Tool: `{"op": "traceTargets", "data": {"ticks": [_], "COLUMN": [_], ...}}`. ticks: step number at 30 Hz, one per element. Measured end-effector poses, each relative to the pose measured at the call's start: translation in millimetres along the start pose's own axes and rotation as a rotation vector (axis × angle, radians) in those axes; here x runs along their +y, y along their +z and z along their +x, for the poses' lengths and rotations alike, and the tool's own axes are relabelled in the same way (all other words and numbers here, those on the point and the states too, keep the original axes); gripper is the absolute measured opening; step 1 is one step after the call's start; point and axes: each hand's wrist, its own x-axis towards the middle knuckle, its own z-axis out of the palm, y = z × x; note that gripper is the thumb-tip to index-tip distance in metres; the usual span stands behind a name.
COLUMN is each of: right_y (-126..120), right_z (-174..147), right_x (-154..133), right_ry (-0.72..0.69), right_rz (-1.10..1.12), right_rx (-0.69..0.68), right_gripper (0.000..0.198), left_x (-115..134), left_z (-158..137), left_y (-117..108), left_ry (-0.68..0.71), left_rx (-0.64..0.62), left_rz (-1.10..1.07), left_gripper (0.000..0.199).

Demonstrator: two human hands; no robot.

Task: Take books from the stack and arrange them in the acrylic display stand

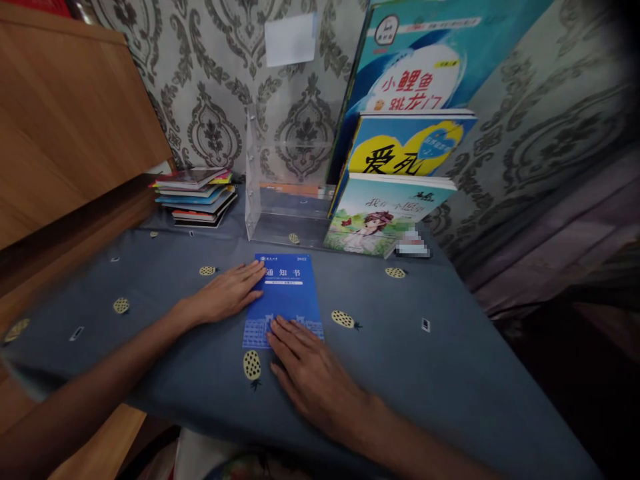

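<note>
A blue booklet with white lettering and a drawn building along its lower edge lies flat on the cloth-covered table. My left hand rests at the booklet's left side, fingers stretched out and fingertips on its upper left part. Over the lower right part of the booklet lies my right hand, palm down with the fingers extended. Neither hand grasps anything. The fingers of the right hand hide some of the printed building.
Behind the booklet stands a clear acrylic rack; upright picture books fill its right side. A stack of thin books sits at the back left, near a wooden panel. Patterned curtain hangs behind. The blue-grey tablecloth ends at the right.
</note>
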Motion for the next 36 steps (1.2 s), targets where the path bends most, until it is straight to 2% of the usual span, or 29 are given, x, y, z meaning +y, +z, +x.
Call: {"op": "traceTargets", "data": {"ticks": [3,8,12,16,19,23,26,30,36], "right_y": [-2,-13,-9,3,9,14,11,5,6], "right_z": [-1,8,39,72,84,86,84,78,69], "right_x": [-1,4,25,49,62,77,86,95,102], "right_ry": [0.023,0.109,0.103,0.185,0.227,0.277,0.367,0.469,0.440], "right_rz": [0.053,0.181,0.167,0.076,0.033,-0.019,-0.052,-0.094,-0.101], "right_rx": [-0.017,-0.111,-0.217,-0.222,-0.187,-0.139,-0.118,-0.141,-0.133], "right_gripper": [0.042,0.045,0.050,0.053,0.054,0.060,0.066,0.069,0.065], "left_x": [-11,-9,-7,-9,-10,-10,-10,-10,-13], "left_z": [14,20,18,18,18,18,19,19,17], "left_y": [1,4,7,8,9,10,9,9,12], "left_ry": [-0.031,-0.077,-0.074,-0.076,-0.068,-0.065,-0.081,-0.079,-0.068], "left_rx": [0.011,0.026,0.048,0.040,0.047,0.055,0.033,0.033,0.054], "left_rz": [0.017,0.021,0.018,0.014,0.017,0.028,0.021,0.012,-0.006], "left_gripper": [0.059,0.061,0.060,0.058,0.059,0.060,0.061,0.062,0.060]}}
